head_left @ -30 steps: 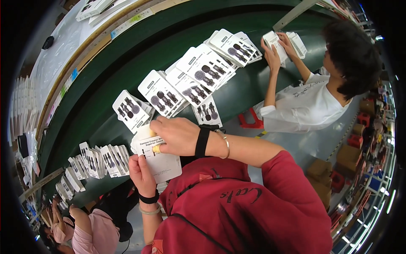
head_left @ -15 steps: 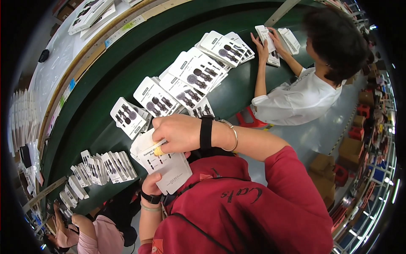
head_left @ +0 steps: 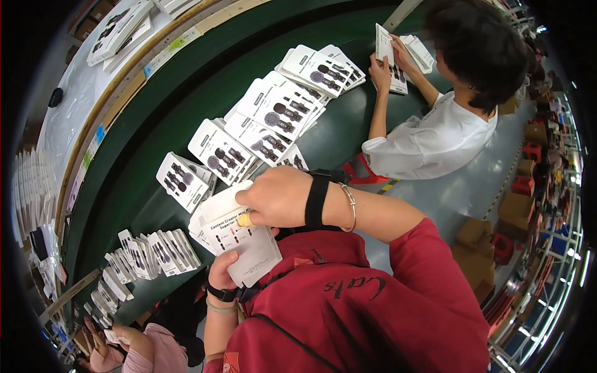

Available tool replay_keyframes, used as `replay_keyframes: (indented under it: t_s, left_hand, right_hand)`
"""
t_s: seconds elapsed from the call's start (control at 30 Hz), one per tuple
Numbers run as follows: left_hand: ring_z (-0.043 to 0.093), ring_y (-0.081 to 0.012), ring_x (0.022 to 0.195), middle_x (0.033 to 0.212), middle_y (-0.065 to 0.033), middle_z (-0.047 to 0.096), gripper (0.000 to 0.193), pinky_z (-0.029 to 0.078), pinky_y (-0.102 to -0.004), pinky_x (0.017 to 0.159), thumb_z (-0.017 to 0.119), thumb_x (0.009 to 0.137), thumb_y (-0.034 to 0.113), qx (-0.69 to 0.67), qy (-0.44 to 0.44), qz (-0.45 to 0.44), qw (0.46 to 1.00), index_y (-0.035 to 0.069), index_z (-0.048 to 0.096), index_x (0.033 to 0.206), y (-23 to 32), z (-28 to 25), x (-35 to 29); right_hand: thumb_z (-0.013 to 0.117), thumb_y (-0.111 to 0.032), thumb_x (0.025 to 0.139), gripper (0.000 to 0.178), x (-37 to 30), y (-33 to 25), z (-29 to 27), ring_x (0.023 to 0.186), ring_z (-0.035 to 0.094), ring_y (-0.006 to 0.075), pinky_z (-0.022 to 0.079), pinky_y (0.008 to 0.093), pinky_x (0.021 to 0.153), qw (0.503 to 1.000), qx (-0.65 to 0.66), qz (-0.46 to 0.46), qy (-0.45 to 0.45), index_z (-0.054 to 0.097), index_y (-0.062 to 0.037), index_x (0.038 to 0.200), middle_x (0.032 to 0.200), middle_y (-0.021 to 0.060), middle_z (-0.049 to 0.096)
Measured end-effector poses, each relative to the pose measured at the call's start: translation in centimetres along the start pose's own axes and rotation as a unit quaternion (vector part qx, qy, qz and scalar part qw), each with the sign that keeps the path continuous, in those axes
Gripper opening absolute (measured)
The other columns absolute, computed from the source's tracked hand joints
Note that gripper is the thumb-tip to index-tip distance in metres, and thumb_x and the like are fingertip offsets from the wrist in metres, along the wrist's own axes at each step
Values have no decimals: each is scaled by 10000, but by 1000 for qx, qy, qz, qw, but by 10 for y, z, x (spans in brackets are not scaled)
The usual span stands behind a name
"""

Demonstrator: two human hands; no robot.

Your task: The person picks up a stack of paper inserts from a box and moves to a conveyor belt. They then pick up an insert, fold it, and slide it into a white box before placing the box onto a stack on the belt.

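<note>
A bundle of flat white cartons (head_left: 256, 256) rests against my body, its printed back faces upward. My left hand (head_left: 223, 271) is closed round its lower left edge, the thumb lying on top. My right hand (head_left: 278, 195), with a yellow finger cover on one finger, pinches the upper end of the top carton beside its raised pale flap (head_left: 225, 198). Part of the bundle and several right fingertips are hidden. Just beyond lies a small pile of white cartons (head_left: 181, 181) with dark pictures.
More carton piles (head_left: 278, 112) spread along the curved green work surface (head_left: 149, 133). Rows of cartons (head_left: 163, 252) stand at the left. A co-worker in white (head_left: 435, 140) holds cartons at the far right; another in pink (head_left: 155, 345) sits lower left. A red stool (head_left: 359, 171) stands near the surface.
My right hand has shifted slightly right, and the top carton's flap now shows raised. My left hand keeps its hold. The co-worker in white has tilted a carton upright.
</note>
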State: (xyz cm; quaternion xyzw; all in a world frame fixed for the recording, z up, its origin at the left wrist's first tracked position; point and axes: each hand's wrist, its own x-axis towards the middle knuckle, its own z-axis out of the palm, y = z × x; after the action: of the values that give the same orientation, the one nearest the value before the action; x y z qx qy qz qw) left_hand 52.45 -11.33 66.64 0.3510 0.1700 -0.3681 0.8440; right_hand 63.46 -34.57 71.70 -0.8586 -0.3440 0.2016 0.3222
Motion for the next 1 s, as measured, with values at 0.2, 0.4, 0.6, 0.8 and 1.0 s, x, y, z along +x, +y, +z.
replay_keyframes:
  t_s: [0.2,0.4,0.6,0.8,1.0]
  left_hand:
    - [523,-361,1274,1417,-220,485,817,432,-467,1074,667,787,260,-30,-54,5,998,-12,324,1477,12,29,6]
    - [459,-437,1335,1443,-278,437,853,404,-516,1097,615,794,239,-14,-41,6,999,-52,250,1509,10,27,10]
    - [479,-412,1325,1449,-264,441,796,411,-489,1098,613,828,190,-58,-61,13,996,-35,268,1509,10,18,13]
    - [481,-369,1337,1453,-239,454,735,419,-457,1095,613,884,185,-82,-92,-2,992,-10,284,1511,10,11,11]
    - [480,-362,1342,1455,-229,456,727,424,-450,1091,614,890,189,-81,-95,15,992,-7,287,1510,7,-2,3]
  right_hand:
    - [642,-305,906,301,-13,11,13,660,656,354,502,436,604,981,187,46,20,539,-23,889,685,157,657]
    - [652,-308,926,308,-20,13,16,663,681,296,504,379,577,967,246,65,24,526,-27,924,700,153,663]
    - [679,-205,931,256,-19,11,28,696,692,157,531,297,612,940,321,109,42,567,-12,1057,803,110,693]
    - [684,-114,930,240,-10,8,37,764,670,96,540,256,668,901,409,142,19,578,4,1110,873,64,695]
    - [680,-97,931,231,1,3,44,780,668,87,538,246,682,912,388,132,14,579,4,1112,877,56,689]
